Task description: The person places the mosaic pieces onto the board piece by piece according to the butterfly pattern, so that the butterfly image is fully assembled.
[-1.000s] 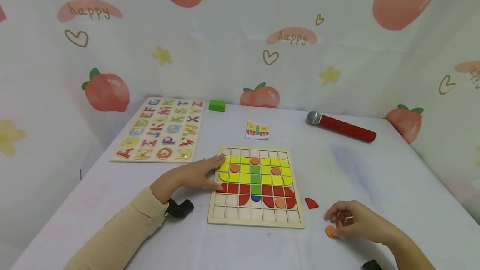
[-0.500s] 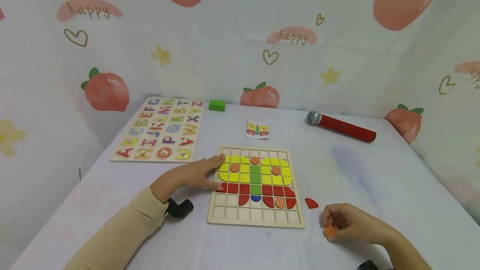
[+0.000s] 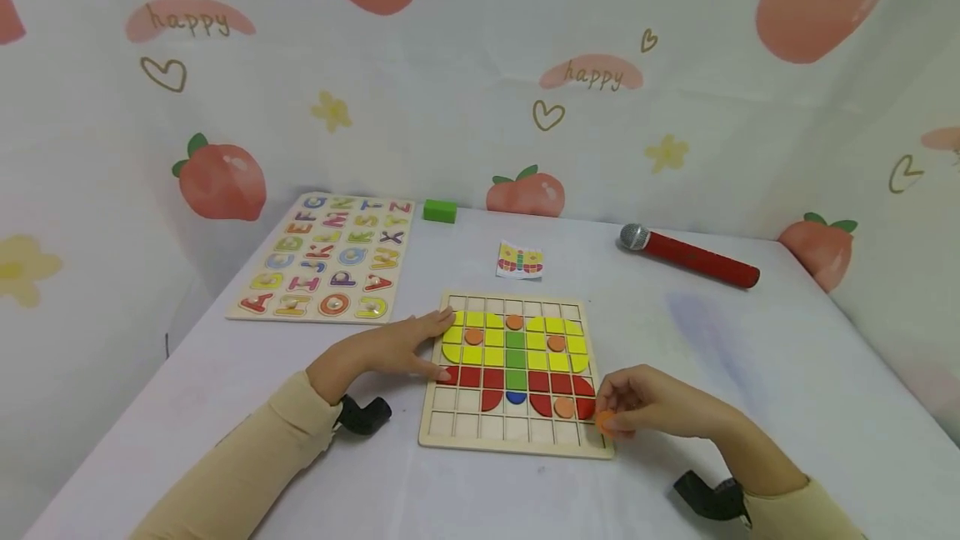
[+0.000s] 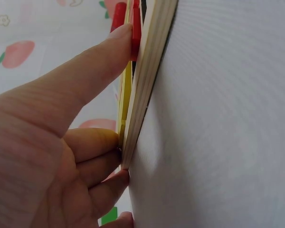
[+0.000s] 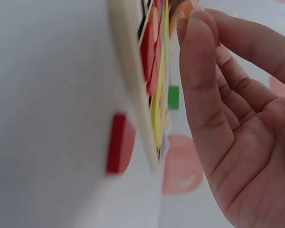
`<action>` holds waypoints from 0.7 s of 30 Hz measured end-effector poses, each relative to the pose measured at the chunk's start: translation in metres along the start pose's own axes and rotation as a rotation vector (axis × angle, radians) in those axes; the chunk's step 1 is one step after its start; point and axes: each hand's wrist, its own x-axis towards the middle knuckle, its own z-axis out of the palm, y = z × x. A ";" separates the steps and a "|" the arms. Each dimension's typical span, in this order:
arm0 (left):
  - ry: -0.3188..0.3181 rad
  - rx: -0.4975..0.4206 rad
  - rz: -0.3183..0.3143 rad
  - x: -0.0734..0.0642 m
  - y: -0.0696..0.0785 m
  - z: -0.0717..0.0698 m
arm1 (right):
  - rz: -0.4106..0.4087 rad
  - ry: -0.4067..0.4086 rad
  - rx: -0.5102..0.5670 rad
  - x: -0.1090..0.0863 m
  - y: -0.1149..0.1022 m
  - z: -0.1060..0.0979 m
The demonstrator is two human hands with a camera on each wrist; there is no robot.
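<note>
A wooden grid board (image 3: 517, 443) bears yellow, red, green, blue and orange pieces laid in a butterfly shape. On its left edge rests my left hand (image 3: 390, 350), thumb on a red piece (image 4: 136, 40), with the other fingers by the yellow ones. My right hand (image 3: 648, 402) pinches an orange disc (image 3: 604, 423) between thumb and fingers at the board's right edge. That disc (image 5: 187, 7) is only partly visible in the right wrist view. Beside the board a loose red piece (image 5: 119, 143) lies on the table; in the head view the right hand hides it.
Behind the board lies a small picture card (image 3: 519, 261) with a butterfly pattern. An alphabet puzzle board (image 3: 321, 257) is at the back left, near a green block (image 3: 439, 211). A red microphone (image 3: 690, 257) lies at the back right.
My right hand has picked the orange disc up off the table and carried it left to the board's right edge. The left hand keeps its place; the head view has shifted slightly.
</note>
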 end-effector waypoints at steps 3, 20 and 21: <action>0.002 0.009 0.007 0.000 0.000 0.000 | -0.009 -0.006 -0.003 0.014 -0.008 0.001; 0.002 0.002 0.061 0.001 -0.004 0.001 | -0.032 -0.073 -0.018 0.103 -0.056 0.021; 0.004 -0.001 0.063 0.001 -0.004 0.001 | -0.037 -0.077 -0.021 0.108 -0.058 0.022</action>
